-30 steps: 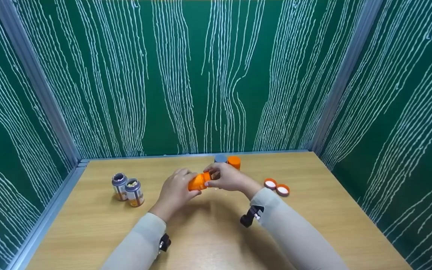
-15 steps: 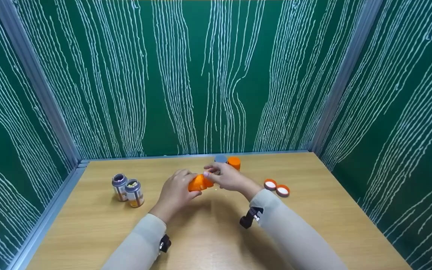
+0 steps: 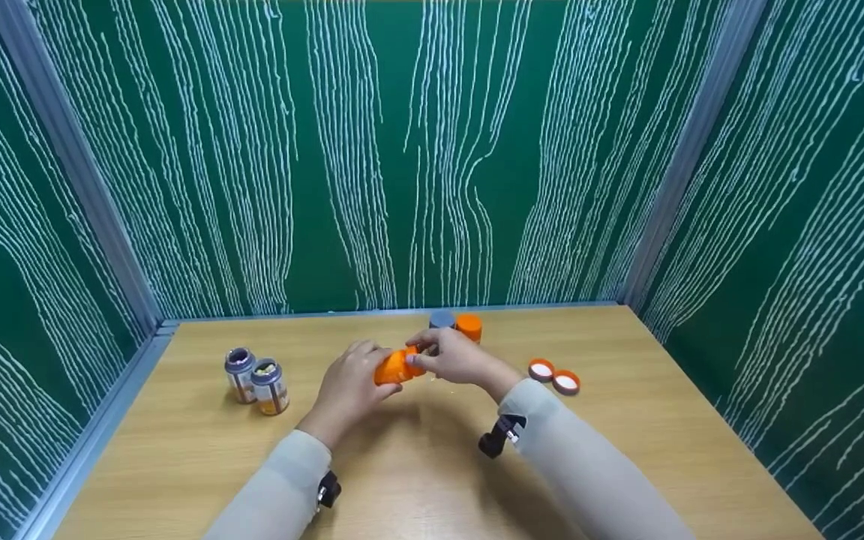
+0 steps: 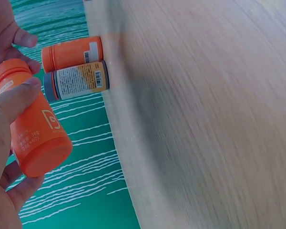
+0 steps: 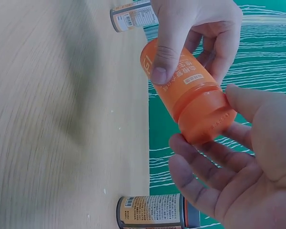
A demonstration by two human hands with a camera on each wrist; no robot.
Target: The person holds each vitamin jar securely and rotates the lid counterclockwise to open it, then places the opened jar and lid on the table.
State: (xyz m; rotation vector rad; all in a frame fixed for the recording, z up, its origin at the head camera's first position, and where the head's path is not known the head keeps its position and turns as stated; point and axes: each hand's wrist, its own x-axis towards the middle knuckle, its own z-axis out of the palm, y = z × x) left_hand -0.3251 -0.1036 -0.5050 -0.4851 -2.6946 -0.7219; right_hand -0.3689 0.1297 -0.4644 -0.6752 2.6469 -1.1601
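Tilted above the middle of the table is an orange pill bottle, its cap end toward the right. My left hand grips the bottle's body, thumb along one side and fingers round the other. At the other end, my right hand pinches the orange cap between thumb and fingertips. The left wrist view shows the printed bottle side and its base. The cap sits on the bottle's neck in the right wrist view.
Two uncapped jars, one beside the other, stand at left with contents showing. A grey-capped jar and an orange bottle stand at the back. Two upturned lids lie right. Tiny crumbs dot the tabletop.
My right thumb and fingers have shifted over the cap and then back round it, taking hold again. My left hand has stayed nearly still with the bottle.
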